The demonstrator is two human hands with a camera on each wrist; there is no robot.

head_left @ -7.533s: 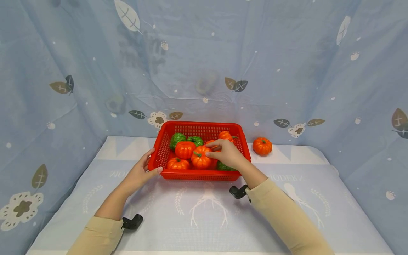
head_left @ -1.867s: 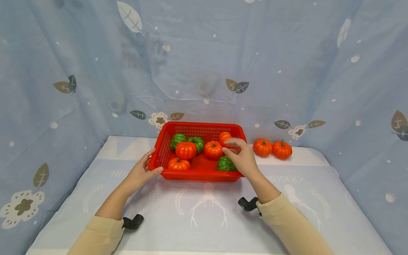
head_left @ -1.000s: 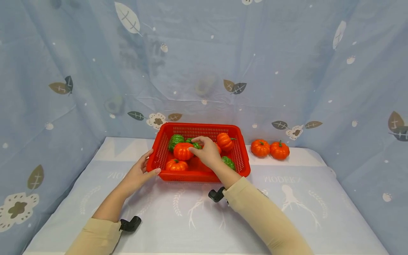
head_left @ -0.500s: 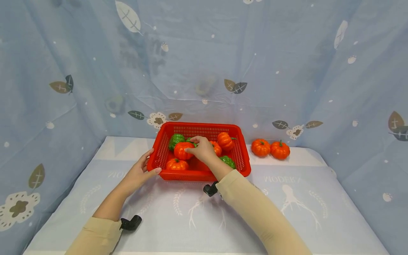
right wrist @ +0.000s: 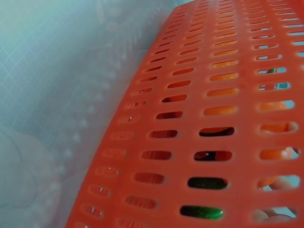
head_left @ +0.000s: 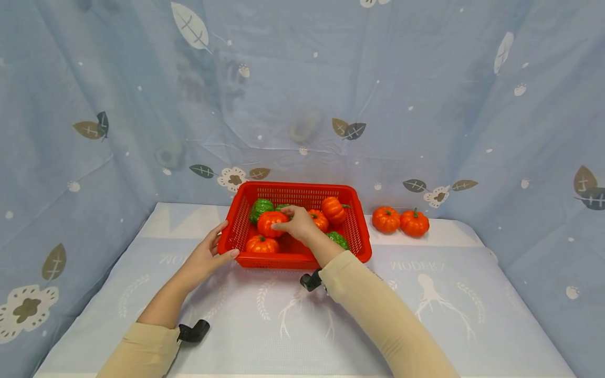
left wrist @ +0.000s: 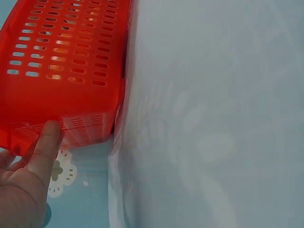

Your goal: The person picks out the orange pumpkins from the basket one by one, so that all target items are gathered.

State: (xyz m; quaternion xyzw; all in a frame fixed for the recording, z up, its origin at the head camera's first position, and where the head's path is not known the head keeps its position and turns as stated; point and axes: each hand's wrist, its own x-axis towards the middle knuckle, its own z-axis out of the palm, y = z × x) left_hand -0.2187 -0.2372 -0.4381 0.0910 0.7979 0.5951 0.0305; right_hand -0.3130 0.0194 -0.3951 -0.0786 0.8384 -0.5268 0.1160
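Note:
My left hand (head_left: 205, 260) holds the front left corner of a red plastic basket (head_left: 302, 261), with the thumb against its front and the fingers along its left side. In the left wrist view the thumb presses the basket wall (left wrist: 61, 95). Inside the basket, my right hand (head_left: 302, 227) pinches the right side of a glossy orange pumpkin (head_left: 267, 222), its thumb in front. Another orange pumpkin (head_left: 261, 244) lies just before it. A green pumpkin (head_left: 261, 210) sits behind it, and a second green one is mostly hidden by the right hand.
Also in the basket are an orange pumpkin (head_left: 319, 219), one with a green stem (head_left: 334, 210) and a green pumpkin (head_left: 338, 240). Two orange pumpkins, the nearer (head_left: 386, 219) and the farther (head_left: 415, 223), stand right of the basket on the pale cloth (head_left: 264, 336). A patterned curtain (head_left: 302, 94) hangs behind.
One orange pumpkin has gone from the basket to the row at right since the first frame. My right hand has moved left to another pumpkin; the left hand has stayed.

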